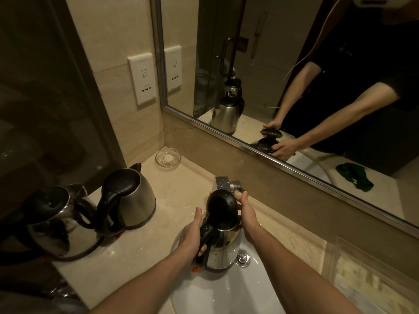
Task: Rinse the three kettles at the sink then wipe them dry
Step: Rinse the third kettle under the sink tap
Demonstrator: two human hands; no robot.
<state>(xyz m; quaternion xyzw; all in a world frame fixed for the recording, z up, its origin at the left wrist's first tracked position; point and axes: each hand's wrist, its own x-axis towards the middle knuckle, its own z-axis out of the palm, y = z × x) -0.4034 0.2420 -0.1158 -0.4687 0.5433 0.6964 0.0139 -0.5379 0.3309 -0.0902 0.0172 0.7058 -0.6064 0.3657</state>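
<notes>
A steel kettle [224, 243] with a black lid and handle stands upright in the white sink [226, 295], under the chrome tap [223, 182]. My left hand [191, 236] grips its black handle. My right hand [246, 211] holds the lid's far side, fingers curled round it close to the tap lever [238, 186]. Two more steel kettles stand on the counter at the left: a matte one [133, 198] with its lid shut, and a shiny one [54, 220] nearer the counter's left end.
A glass soap dish [168, 158] sits in the back corner of the beige counter [145, 248]. A wall socket plate [142, 80] is above it. The mirror [294, 75] shows a green cloth [354, 179] on the counter right of the sink.
</notes>
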